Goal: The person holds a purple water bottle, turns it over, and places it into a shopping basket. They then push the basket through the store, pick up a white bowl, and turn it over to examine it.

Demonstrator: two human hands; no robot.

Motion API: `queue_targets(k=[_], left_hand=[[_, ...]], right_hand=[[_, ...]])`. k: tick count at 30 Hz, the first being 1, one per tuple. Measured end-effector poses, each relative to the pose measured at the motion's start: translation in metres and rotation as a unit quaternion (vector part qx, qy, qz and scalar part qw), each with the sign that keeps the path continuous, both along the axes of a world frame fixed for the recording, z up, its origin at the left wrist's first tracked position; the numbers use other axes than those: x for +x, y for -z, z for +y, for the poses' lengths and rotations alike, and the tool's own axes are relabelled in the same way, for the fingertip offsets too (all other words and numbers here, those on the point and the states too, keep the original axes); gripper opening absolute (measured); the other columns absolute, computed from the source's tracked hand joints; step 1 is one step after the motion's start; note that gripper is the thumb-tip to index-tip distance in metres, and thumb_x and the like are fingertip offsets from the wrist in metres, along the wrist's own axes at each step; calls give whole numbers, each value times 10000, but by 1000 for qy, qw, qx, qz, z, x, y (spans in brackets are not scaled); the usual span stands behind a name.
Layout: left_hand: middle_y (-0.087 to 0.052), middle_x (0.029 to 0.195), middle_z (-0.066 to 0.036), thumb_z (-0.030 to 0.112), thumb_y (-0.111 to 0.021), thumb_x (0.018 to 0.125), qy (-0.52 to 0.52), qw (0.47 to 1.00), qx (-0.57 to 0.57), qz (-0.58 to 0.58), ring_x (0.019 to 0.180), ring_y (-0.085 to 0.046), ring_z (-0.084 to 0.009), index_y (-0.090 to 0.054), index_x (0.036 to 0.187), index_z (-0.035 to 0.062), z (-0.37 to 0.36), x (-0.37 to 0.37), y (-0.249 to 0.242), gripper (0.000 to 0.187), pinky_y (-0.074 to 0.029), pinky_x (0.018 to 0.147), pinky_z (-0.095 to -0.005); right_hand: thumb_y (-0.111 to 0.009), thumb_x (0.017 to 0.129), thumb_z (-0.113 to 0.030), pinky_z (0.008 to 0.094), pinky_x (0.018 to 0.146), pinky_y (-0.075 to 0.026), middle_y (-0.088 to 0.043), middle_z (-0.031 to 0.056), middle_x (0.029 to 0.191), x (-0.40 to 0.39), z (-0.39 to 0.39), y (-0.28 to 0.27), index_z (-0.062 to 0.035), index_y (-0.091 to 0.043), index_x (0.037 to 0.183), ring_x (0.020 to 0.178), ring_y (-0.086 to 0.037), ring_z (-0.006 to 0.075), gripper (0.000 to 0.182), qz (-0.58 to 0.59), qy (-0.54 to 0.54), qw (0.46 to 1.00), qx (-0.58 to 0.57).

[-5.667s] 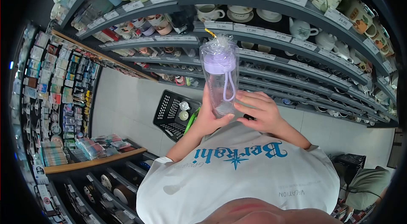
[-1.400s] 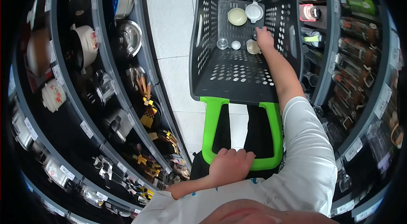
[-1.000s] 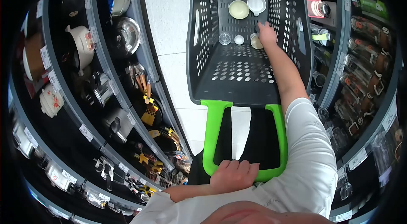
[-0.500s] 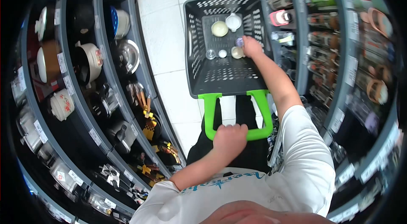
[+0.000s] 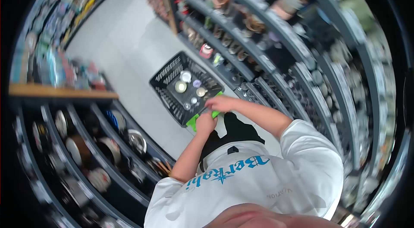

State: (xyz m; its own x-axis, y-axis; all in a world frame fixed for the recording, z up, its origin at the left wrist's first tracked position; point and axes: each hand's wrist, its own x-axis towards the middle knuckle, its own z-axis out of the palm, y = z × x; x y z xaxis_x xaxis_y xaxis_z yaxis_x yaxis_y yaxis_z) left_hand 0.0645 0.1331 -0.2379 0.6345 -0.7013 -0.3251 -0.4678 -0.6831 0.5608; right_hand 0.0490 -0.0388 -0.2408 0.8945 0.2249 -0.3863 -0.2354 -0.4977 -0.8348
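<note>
A dark grey shopping basket (image 5: 166, 70) with perforated walls is tilted in front of my body. My left hand (image 5: 206, 123) is wrapped around its green handle (image 5: 217, 113). Over the near rim, beside the handle, my right hand (image 5: 220, 104) has loosely bent fingers and nothing visible in them. Inside the basket are a white round container (image 5: 186, 76), a cream round container (image 5: 180, 86), a small purple item (image 5: 196, 83) and another cream item (image 5: 201, 92). A small clear item (image 5: 186, 106) and a small white one (image 5: 194, 100) lie nearer the handle.
Shelves with pots and rice cookers (image 5: 110, 150) stand on the left. On the right, tall shelves (image 5: 258, 51) hold cups and bottles, including a pink item (image 5: 206, 50). Pale floor tiles (image 5: 125, 42) run ahead between them, with more shelved goods (image 5: 56, 68) at upper left.
My right hand has drawn back from inside the basket to its near rim. The view has turned, and the basket now appears smaller and slanted. My left hand stays on the handle.
</note>
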Motion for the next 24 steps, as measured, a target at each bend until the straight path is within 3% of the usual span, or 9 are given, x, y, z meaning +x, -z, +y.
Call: queue_targets(k=[1, 2, 3, 7, 9, 13, 15, 19, 24], left_hand=[[-646, 771, -210, 268, -641, 755, 3, 1000, -10, 7, 735, -633, -385, -610, 908, 50, 2, 4, -2, 268, -503, 672, -488], [-643, 823, -226, 270, -631, 760, 15, 999, -29, 34, 789, -623, -399, -586, 991, 50, 4, 7, -7, 322, -492, 704, -493], [-643, 823, -226, 270, -631, 760, 46, 998, -26, 29, 789, -623, -399, -586, 991, 50, 8, 9, -7, 322, -492, 704, -493], [-649, 827, -210, 266, -638, 762, 88, 995, -46, 1, 800, -621, -404, -583, 980, 58, 16, 13, -15, 306, -490, 705, -496], [-652, 836, -209, 304, -629, 774, 22, 997, 67, -19, 812, -628, -392, -606, 948, 63, 20, 8, -18, 298, -497, 711, -483], [-662, 850, -195, 347, -632, 782, 66, 988, 129, -48, 837, -640, -370, -660, 916, 66, 25, 11, -13, 312, -505, 726, -469], [-653, 851, -226, 465, -627, 789, 99, 983, 146, -50, 849, -635, -394, -668, 888, 40, 25, 12, -7, 438, -497, 728, -482], [-663, 877, -202, 406, -620, 797, 98, 980, 166, -55, 865, -641, -366, -684, 917, 62, 17, 1, -14, 370, -509, 753, -455], [-653, 841, -225, 379, -630, 788, 68, 988, 134, -40, 839, -638, -387, -680, 883, 35, 22, -13, 7, 360, -500, 727, -463]], right_hand=[[-559, 766, -125, 390, 812, -497, -665, 148, 964, -6, 6, -18, -70, -580, 1137, 893, -643, 296, 375, -12, 34, 999, -4], [-563, 754, -119, 402, 800, -497, -664, 152, 952, -12, 15, -35, -74, -580, 1123, 886, -639, 316, 372, -23, -24, 996, -86], [-568, 741, -113, 415, 787, -497, -662, 156, 939, -19, 24, -44, -77, -580, 1109, 879, -636, 336, 370, -25, -84, 982, -166], [-596, 712, -120, 435, 751, -493, -661, 145, 893, -21, 41, -30, -93, -615, 988, 855, -635, 340, 278, -19, -63, 953, -296], [-617, 695, -144, 434, 731, -493, -659, 118, 822, -26, 49, -6, -110, -631, 880, 833, -646, 310, 189, -38, -42, 933, -354], [-626, 691, -165, 424, 724, -503, -667, 100, 790, -42, 66, -4, -126, -655, 830, 819, -655, 288, 148, -94, 19, 921, -377], [-628, 691, -168, 425, 729, -505, -672, 91, 810, -47, 67, 3, -130, -660, 838, 827, -657, 288, 155, -84, 9, 926, -368], [-634, 694, -181, 410, 719, -506, -684, 77, 795, -49, 67, -1, -135, -698, 796, 816, -660, 272, 129, -35, -6, 918, -394], [-645, 686, -185, 403, 754, -498, -690, 61, 786, -58, 67, 9, -150, -710, 744, 804, -664, 249, 94, -56, -2, 916, -398]])
